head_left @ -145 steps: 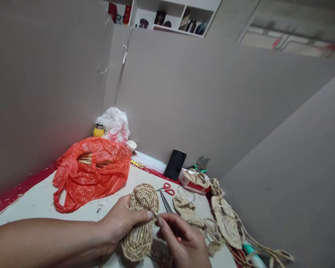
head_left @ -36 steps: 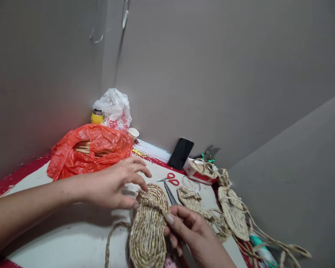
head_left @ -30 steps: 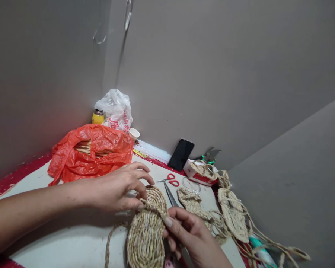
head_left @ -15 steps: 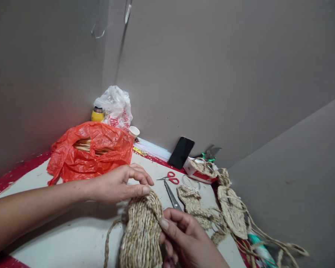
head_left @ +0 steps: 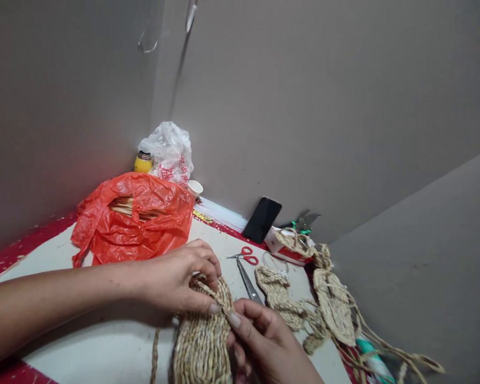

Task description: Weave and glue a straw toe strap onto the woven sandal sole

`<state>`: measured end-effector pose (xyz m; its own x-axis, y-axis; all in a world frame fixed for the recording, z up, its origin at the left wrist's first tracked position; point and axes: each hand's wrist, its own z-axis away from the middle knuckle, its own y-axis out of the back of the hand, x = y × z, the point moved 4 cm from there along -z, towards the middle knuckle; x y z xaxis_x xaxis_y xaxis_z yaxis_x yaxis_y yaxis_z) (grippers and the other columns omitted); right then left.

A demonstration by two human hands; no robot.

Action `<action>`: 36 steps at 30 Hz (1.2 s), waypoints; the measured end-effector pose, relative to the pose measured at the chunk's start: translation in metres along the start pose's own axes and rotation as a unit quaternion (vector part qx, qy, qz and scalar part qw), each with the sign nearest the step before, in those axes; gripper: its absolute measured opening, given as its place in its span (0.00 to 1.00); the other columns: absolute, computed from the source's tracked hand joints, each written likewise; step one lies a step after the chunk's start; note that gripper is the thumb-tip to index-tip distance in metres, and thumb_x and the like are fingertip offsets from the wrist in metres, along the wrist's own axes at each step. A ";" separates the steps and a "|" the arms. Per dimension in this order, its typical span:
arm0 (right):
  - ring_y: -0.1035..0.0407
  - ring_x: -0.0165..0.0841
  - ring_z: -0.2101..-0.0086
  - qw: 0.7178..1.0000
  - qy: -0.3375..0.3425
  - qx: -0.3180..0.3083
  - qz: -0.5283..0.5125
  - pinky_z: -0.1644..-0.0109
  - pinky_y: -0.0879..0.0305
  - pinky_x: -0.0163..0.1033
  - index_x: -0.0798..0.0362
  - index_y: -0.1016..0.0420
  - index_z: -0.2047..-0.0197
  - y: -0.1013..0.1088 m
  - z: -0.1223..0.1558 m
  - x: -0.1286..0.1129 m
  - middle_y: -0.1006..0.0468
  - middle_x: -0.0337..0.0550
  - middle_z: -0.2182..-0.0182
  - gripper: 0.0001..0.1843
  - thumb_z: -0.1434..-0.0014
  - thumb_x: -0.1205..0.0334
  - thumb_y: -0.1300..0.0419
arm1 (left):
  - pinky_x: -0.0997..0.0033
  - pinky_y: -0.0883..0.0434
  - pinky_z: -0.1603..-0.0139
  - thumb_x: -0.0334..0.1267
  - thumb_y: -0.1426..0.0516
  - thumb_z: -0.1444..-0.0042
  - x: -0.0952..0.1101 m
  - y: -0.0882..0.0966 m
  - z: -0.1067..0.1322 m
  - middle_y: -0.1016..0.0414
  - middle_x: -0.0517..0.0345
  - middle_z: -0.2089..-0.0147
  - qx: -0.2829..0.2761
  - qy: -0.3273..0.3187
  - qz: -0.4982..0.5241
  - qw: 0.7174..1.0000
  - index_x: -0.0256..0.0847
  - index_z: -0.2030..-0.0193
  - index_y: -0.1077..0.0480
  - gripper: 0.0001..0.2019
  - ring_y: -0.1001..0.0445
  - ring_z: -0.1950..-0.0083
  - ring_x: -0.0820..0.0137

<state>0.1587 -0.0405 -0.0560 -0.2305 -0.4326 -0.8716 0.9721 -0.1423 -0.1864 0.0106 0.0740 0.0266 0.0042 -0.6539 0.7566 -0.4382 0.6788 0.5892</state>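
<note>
Near edge of the table [head_left: 104, 341]: the straw sole [head_left: 202, 346] lay pointing straight away from the person. Left hand [head_left: 176, 282] and right hand [head_left: 264, 341] were both pinched onto its far tip, thumbs almost meeting.

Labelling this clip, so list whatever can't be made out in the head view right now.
Head view only:
Woven straw sole: near end cut off by the bottom edge.
Right hand: grip hidden behind its own curled fingers.
Orange bag: contents mostly covered by plastic.
Green-handled tool: too small to identify.

Left hand [head_left: 176, 280] and right hand [head_left: 264, 341] on woven straw sole [head_left: 202, 346] (red scissors [head_left: 246, 257] beyond)
</note>
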 end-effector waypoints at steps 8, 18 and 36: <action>0.44 0.19 0.84 0.998 0.042 0.004 0.052 0.80 0.51 0.26 0.55 0.31 0.73 -0.008 0.005 -0.008 0.28 0.33 0.82 0.21 0.48 0.45 0.33 | 0.62 0.32 0.47 0.34 0.35 0.52 -0.002 -0.007 0.001 0.31 0.51 0.48 0.002 0.000 -0.015 1.000 0.39 0.71 0.27 0.05 0.36 0.42 0.61; 0.38 0.22 0.81 0.988 0.050 -0.016 0.144 0.77 0.45 0.27 0.57 0.26 0.72 -0.012 0.007 -0.016 0.25 0.39 0.79 0.25 0.48 0.41 0.36 | 0.69 0.31 0.55 0.31 0.44 0.47 -0.007 -0.018 0.002 0.25 0.54 0.55 -0.050 0.104 0.115 0.987 0.38 0.71 0.32 0.02 0.27 0.57 0.68; 0.38 0.24 0.79 0.987 0.057 0.032 0.145 0.75 0.44 0.28 0.56 0.28 0.71 -0.011 0.010 -0.024 0.28 0.36 0.82 0.25 0.53 0.40 0.33 | 0.75 0.31 0.64 0.32 0.42 0.54 -0.028 -0.029 0.004 0.27 0.60 0.68 -0.059 0.178 0.194 0.963 0.39 0.72 0.32 0.02 0.30 0.67 0.72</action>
<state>0.1531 -0.0374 -0.0287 0.0669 -0.3607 -0.9303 0.9910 -0.0841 0.1039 0.0197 0.0713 -0.0121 0.1780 -0.2008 0.9633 -0.3639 0.8962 0.2540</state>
